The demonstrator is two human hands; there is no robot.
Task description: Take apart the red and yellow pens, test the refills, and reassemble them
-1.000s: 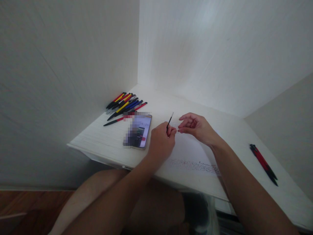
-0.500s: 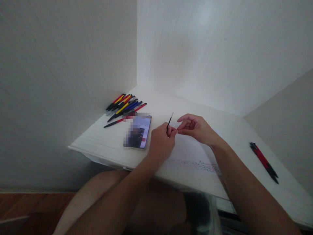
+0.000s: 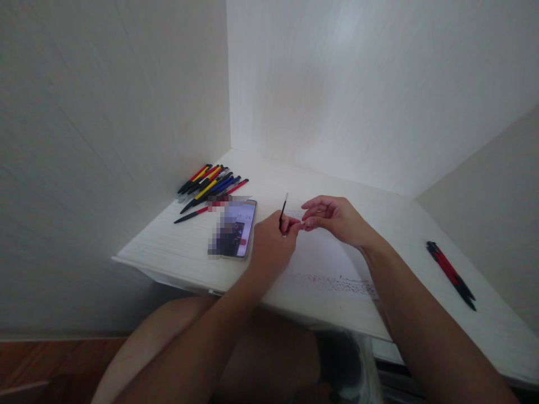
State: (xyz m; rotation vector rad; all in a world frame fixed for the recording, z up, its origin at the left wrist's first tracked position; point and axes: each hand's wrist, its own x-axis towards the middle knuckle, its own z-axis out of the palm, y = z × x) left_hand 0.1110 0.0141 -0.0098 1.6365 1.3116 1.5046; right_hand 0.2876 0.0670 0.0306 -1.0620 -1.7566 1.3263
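Observation:
My left hand (image 3: pixel 273 241) is closed around a thin pen refill (image 3: pixel 283 206), dark with a pale clear end, which sticks up and leans slightly right. Thumb and forefinger of that hand also meet at their tips. My right hand (image 3: pixel 334 216) touches or nearly touches them, its thumb and a finger pinched and its other fingers loosely curled. Whatever lies between the fingertips is too small to make out. Beneath both hands is a white sheet of paper (image 3: pixel 322 255) with rows of small dark and reddish marks along its near edge.
A phone (image 3: pixel 244 227) with a lit screen lies left of my left hand. Behind it is a pile of red, yellow, blue and black pens (image 3: pixel 206 188). Two red-and-black pens (image 3: pixel 450 275) lie at the right of the white table (image 3: pixel 155 238). Walls enclose the table's back and sides.
The view has shifted slightly, so most things sit a little further left. Both hands stay together at the fingertips, and the refill remains in my left hand.

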